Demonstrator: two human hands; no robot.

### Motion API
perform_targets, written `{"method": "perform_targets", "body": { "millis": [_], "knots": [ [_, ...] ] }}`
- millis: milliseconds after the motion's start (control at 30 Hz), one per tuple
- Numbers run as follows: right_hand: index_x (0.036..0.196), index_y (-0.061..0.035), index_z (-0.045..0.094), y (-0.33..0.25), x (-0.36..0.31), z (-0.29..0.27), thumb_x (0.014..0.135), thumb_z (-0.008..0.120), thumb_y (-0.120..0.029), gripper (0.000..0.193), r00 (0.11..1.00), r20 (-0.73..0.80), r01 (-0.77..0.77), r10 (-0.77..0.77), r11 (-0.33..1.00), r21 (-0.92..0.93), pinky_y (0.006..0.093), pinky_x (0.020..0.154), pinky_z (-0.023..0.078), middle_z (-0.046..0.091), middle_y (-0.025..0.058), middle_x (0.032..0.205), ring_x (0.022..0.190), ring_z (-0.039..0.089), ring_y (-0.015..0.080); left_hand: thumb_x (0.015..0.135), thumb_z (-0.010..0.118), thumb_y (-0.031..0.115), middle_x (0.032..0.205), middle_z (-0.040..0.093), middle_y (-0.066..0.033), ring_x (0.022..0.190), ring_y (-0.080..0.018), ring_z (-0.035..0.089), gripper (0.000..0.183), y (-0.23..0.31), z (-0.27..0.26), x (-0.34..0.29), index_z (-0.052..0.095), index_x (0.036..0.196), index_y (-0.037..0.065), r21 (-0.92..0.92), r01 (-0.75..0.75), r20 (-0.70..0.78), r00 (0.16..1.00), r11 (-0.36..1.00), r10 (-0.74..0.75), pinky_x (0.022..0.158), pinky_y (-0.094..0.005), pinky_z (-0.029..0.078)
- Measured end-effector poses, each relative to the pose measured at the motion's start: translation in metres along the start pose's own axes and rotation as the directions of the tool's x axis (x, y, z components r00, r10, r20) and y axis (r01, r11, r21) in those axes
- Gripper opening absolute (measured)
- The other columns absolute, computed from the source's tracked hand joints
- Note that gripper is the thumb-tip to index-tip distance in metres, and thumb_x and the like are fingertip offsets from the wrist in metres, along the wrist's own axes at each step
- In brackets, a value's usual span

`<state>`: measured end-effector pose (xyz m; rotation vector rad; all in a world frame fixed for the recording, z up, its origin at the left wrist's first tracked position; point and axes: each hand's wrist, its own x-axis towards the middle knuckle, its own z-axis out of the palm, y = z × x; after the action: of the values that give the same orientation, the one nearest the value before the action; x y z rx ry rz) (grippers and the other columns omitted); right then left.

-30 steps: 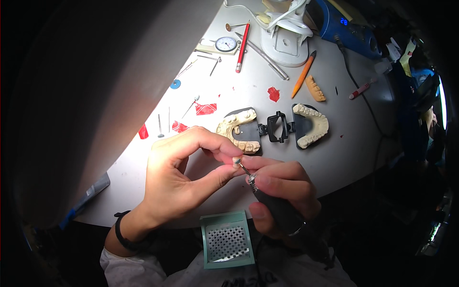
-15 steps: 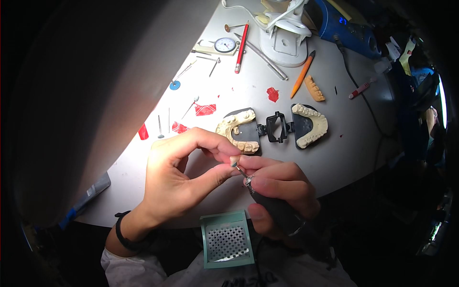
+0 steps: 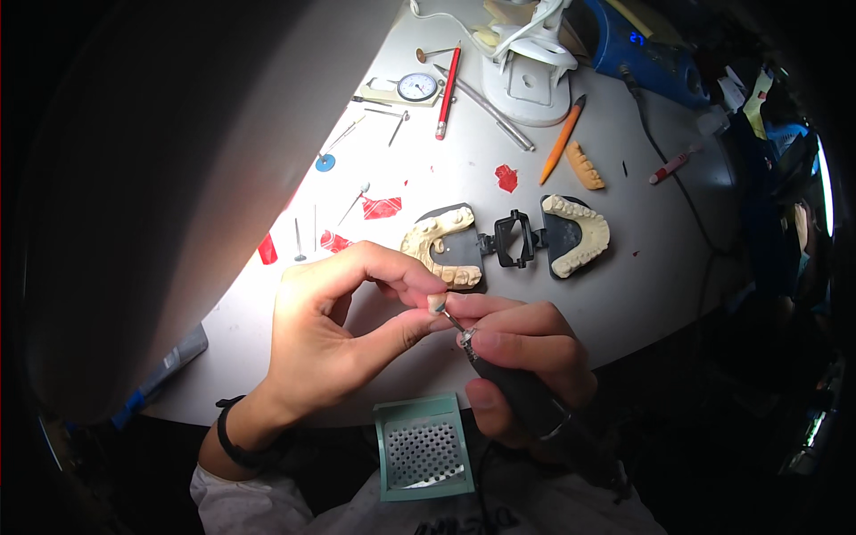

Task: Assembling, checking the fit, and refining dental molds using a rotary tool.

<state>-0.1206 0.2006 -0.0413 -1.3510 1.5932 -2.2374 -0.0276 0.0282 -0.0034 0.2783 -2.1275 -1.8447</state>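
Between thumb and forefinger, my left hand (image 3: 334, 308) pinches a small tooth-coloured dental crown (image 3: 435, 302). My right hand (image 3: 535, 352) is wrapped round a dark dental handpiece (image 3: 517, 388), held like a pen. Its thin metal bur shank (image 3: 454, 320) reaches up to the crown, and the tip appears to touch it. Fingers of both hands meet around the crown. Just beyond them lies a hinged black articulator (image 3: 514, 239) with a cream dental model (image 3: 461, 275) on its left side and another cream dental arch (image 3: 590, 241) on its right.
A green-framed perforated tray (image 3: 426, 453) sits below my hands. Farther back lie a red pencil (image 3: 448, 94), a dial gauge (image 3: 416, 87), an orange pencil-like tool (image 3: 563, 140), several burs and red scraps (image 3: 382, 208). A large lamp-like shade (image 3: 178, 178) fills the upper left.
Very little differs. The crown has tilted slightly between my left fingers, and the handpiece has shifted a touch; the whole view has moved minutely.
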Motion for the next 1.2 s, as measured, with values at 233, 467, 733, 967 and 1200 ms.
{"method": "perform_targets", "body": {
  "millis": [233,467,733,967,1200],
  "knots": [
    [0.109,0.0061,0.065,0.001,0.0,0.006,0.082,0.073,0.001,0.029,1.0,0.012,-0.004,0.003,1.0,0.027,0.0425,0.088,0.063,0.068,0.0218,0.099,0.1,0.073,0.0383,0.083,0.081,-0.003,0.099,0.074,-0.0082,0.089,-0.0118,0.069,0.023,-0.002,-0.006,-0.005,0.071,0.103,-0.002,0.001,0.0,-0.012,1.0,1.0,0.0,0.083,-0.0263,0.053],
    [0.117,0.0045,0.057,-0.009,0.005,-0.018,0.096,0.068,-0.01,0.027,0.998,0.053,-0.018,0.02,1.0,-0.025,0.0496,0.092,0.061,0.061,0.0218,0.104,0.103,0.07,0.041,0.08,0.081,-0.008,0.094,0.072,-0.0088,0.087,-0.0136,0.067,0.026,-0.003,0.009,0.015,0.069,0.102,-0.004,-0.012,-0.029,0.035,0.999,0.999,0.03,0.081,-0.0269,0.052],
    [0.099,-0.0036,0.062,-0.029,0.001,-0.042,0.096,0.074,-0.017,0.018,0.933,-0.044,-0.331,0.358,0.899,0.287,0.0289,0.069,0.052,0.063,0.0051,0.086,0.078,0.065,0.0116,0.082,0.077,-0.006,0.102,0.065,-0.0127,0.095,-0.0181,0.063,0.027,-0.013,-0.023,-0.01,0.061,0.103,-0.002,0.311,0.108,-0.158,0.986,0.944,-0.061,0.086,-0.0288,0.049],
    [0.103,-0.0067,0.052,-0.046,0.011,-0.151,0.099,0.069,-0.029,0.029,0.659,-0.197,-0.67,0.726,0.686,0.284,0.0239,0.046,0.04,0.05,-0.0037,0.07,0.051,0.049,0.0048,0.081,0.078,-0.006,0.103,0.065,-0.0129,0.096,-0.0188,0.063,0.027,-0.031,0.027,0.037,0.062,0.103,-0.001,0.392,0.11,-0.106,0.992,0.913,-0.074,0.087,-0.0291,0.049],
    [0.119,0.0014,0.049,-0.017,0.02,-0.208,0.097,0.068,-0.03,0.043,0.798,-0.296,-0.579,0.526,0.805,-0.129,0.0326,0.051,0.045,0.058,0.0075,0.073,0.047,0.056,0.0172,0.081,0.078,-0.006,0.104,0.066,-0.0132,0.096,-0.0194,0.064,0.027,-0.052,0.044,0.07,0.063,0.103,-0.001,0.428,0.137,-0.109,0.989,0.893,-0.099,0.087,-0.0294,0.05]
  ]
}}
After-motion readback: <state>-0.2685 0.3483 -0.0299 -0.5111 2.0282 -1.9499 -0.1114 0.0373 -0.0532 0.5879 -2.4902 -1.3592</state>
